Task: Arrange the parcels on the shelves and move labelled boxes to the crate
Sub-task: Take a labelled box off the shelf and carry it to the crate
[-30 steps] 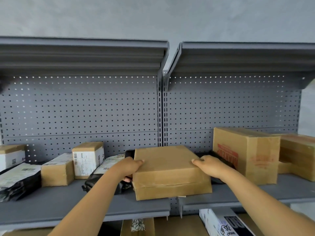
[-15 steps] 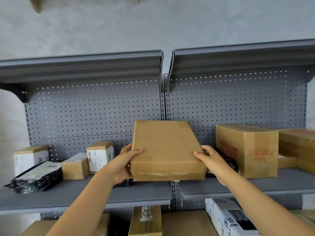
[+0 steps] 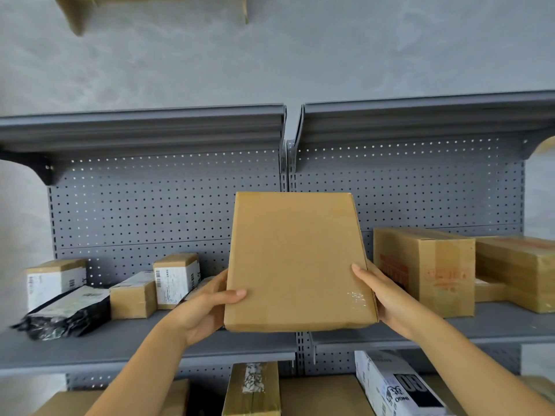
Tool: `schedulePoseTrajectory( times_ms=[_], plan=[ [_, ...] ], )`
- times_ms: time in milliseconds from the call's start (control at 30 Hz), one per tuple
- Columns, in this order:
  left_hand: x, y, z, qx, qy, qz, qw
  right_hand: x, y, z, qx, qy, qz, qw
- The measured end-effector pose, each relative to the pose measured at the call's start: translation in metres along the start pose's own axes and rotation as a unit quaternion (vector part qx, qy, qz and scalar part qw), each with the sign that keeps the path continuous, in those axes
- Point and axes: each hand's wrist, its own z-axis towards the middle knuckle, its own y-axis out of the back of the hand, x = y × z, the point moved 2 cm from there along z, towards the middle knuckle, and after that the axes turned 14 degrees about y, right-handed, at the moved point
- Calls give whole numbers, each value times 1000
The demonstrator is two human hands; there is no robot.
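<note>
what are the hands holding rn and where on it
A flat cardboard box, lifted clear of the shelf. The left hand grips its lower left edge, the right hand its lower right edge.

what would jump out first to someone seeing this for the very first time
The flat brown box fills the middle, held up in front of the grey pegboard shelving by the left hand and right hand at its lower sides. Left of it on the shelf sit small labelled boxes and a black bag; to the right stands a large carton with red print.
</note>
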Motion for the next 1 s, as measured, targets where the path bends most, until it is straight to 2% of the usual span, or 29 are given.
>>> schedulePoseTrajectory(
  times_ms=[100, 200, 267, 300, 333, 367, 500, 567, 600, 633, 700, 767, 900, 1000],
  plan=[
    [0, -1, -5, -6, 16, -17, 1000, 7, -3, -5, 8, 21, 11, 1000],
    [-1, 0, -5, -23, 30, -8, 999, 16, -8, -7, -47, 50, 8, 998],
    [-3, -3, -2, -90, 53, 94, 990, 25, -15, -6, -99, 87, -47, 990],
    [-6, -7, -1, -139, 65, 162, 975, 31, -21, -7, -121, 122, -83, 982],
    [-11, -15, 0, -170, 72, 201, 962, 37, -28, -7, -141, 159, -142, 967],
    [-16, -25, 1, -167, 72, 203, 962, 41, -36, -8, -158, 190, -217, 944],
    [-38, -76, 12, -50, 9, 82, 995, 33, -72, -9, -155, 280, -443, 838],
    [-45, -92, 19, -61, -26, 48, 997, 26, -88, -13, -150, 307, -503, 794],
    [-46, -95, 22, -84, -39, 37, 995, 25, -93, -15, -135, 324, -503, 790],
    [-46, -94, 23, -112, -57, 35, 991, 24, -95, -15, -109, 335, -481, 803],
    [-47, -89, 20, -161, -98, 40, 981, 23, -93, -15, -40, 327, -407, 852],
    [-48, -82, 16, -184, -109, 31, 976, 25, -91, -13, 13, 317, -350, 881],
    [-46, -79, 17, -187, -99, 8, 977, 32, -93, -13, 75, 301, -305, 900],
    [-45, -75, 21, -272, -105, -21, 956, 29, -96, -14, 147, 280, -310, 897]
  ],
)
